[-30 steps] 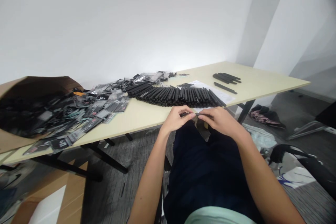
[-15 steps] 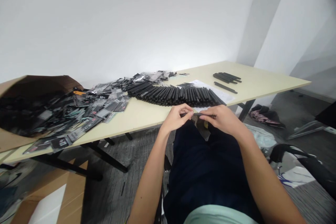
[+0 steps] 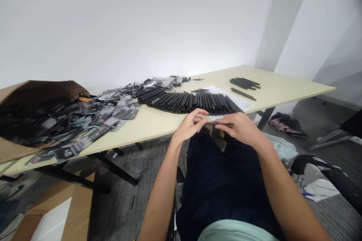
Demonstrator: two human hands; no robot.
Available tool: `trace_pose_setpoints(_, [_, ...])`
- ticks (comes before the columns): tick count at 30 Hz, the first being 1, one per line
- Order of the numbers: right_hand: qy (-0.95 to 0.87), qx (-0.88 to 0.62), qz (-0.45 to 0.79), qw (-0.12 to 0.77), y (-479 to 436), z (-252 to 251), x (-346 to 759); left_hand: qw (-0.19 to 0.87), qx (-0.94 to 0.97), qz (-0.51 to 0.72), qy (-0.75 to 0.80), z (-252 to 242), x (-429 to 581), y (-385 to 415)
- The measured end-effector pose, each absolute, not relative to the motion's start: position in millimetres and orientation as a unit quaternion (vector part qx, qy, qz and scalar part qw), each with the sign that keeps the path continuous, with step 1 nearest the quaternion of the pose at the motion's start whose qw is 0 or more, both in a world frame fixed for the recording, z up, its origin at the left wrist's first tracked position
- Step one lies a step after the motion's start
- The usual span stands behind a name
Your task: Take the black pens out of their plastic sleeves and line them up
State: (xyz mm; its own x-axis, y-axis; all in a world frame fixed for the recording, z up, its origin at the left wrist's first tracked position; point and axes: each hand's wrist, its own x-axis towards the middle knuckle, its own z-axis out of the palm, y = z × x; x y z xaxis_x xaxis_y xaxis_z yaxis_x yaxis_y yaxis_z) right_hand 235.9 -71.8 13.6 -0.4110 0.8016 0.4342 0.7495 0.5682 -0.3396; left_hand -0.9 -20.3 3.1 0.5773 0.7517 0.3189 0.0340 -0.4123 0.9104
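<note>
Quick look at where this bench stands: a long, tidy row of matte black plastic tubes (image 3: 189,103) sits side by side across the middle of the pale cream tabletop (image 3: 283,90), so a good chunk looks done. Past it there's a smaller bunch of black sticks (image 3: 244,83), plus one lone black stick (image 3: 243,93) lying just beside a white paper sheet (image 3: 240,101). Plenty looks left, though: a big brown cardboard box (image 3: 42,90) on the left is full of dark packets, and a messy spill of clear-and-black plastic packets (image 3: 98,118) runs across the table toward the row.

Up close, both hands are off the table, held over the person's dark trousers (image 3: 226,188). The right hand (image 3: 240,128) has its fingers closed in a narrow pinch on a thin dark stick (image 3: 219,124), which lies roughly level and points toward the left hand (image 3: 190,125). The left fingers are curled right by the stick's far end, but I can't tell whether they're actually gripping it.
</note>
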Motion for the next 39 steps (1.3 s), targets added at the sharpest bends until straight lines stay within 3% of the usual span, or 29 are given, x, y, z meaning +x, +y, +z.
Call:
trace_pose_setpoints(12, [-0.825,-0.481,0.059,0.290,-71.6,13.9,224.9,0.391,0.790,0.382,0.277,5.6,0.4,-20.8])
trace_pose_setpoints(23, [-0.851,-0.418,-0.009,0.316,-68.7,7.0,226.8,0.375,0.807,0.355,0.286,5.1,-1.3,-21.0])
trace_pose_setpoints(39, [-0.836,-0.424,0.072,0.342,-71.5,12.4,226.4,0.390,0.797,0.373,0.270,3.7,1.3,-23.6])
